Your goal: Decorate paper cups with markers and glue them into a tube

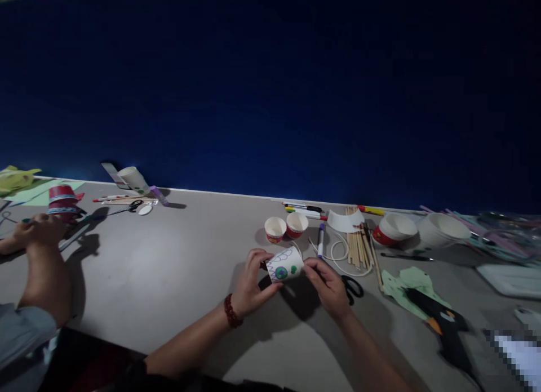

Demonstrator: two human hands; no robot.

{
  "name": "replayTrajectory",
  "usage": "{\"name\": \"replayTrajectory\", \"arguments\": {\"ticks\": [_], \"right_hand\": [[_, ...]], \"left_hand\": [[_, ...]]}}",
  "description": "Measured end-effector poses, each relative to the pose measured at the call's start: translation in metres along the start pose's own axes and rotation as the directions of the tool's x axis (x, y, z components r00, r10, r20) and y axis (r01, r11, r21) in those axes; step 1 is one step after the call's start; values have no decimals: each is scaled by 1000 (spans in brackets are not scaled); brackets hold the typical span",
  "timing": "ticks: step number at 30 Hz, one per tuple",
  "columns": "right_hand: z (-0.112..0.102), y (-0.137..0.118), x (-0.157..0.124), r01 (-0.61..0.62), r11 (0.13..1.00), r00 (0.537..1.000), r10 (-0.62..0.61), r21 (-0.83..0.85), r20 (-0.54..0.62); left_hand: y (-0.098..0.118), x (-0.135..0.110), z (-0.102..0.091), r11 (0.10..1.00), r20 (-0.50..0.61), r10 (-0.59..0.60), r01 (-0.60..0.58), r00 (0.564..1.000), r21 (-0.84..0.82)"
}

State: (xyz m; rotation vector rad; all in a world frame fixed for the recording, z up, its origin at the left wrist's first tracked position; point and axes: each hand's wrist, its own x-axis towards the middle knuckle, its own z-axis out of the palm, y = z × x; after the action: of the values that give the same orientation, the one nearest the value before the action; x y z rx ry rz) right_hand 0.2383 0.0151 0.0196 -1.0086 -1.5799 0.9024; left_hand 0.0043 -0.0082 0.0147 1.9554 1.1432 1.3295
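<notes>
A white paper cup (285,264), drawn on with purple scallops, zigzags and green-blue shapes, lies tilted sideways above the table. My left hand (253,282) grips it round the rim end, thumb below and fingers above. At the cup's base end, my right hand (327,285) has its fingertips pinched together; a white cord (297,246) shows just behind the cup. Whether those fingertips hold the cord or only the cup's edge is hard to see. Two small red-and-white paper cups (275,228) stand just beyond. Black-handled scissors (353,289) lie beside my right hand.
A hot glue gun (439,319) and green paper (409,285) lie at right. Wooden sticks (358,245), markers (321,240), white cord loops and stacked cups (395,230) line the back. At far left, a co-worker's arm (44,268) reaches near red cups (62,200).
</notes>
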Motion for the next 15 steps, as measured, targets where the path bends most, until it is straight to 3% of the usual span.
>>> {"name": "replayTrajectory", "arguments": {"ticks": [3,6,10,12,15], "right_hand": [[2,1,-1,11,1000,1000,-11,15,-7],[2,-2,0,85,996,996,-84,6,-42],[0,-7,5,177,983,984,-178,-53,-27],[-1,-8,7,193,979,981,-194,-73,-14],[-1,-10,8,208,974,978,-209,-89,5]], "left_hand": [[-3,-2,1,1000,-14,6,-6,1000,16],[-11,-4,3,979,-15,-79,75,997,-189],[-19,-2,4,786,155,-260,302,953,-539],[-20,-1,4,719,219,-314,381,924,-581],[-21,0,6,703,233,-338,409,912,-582]]}}
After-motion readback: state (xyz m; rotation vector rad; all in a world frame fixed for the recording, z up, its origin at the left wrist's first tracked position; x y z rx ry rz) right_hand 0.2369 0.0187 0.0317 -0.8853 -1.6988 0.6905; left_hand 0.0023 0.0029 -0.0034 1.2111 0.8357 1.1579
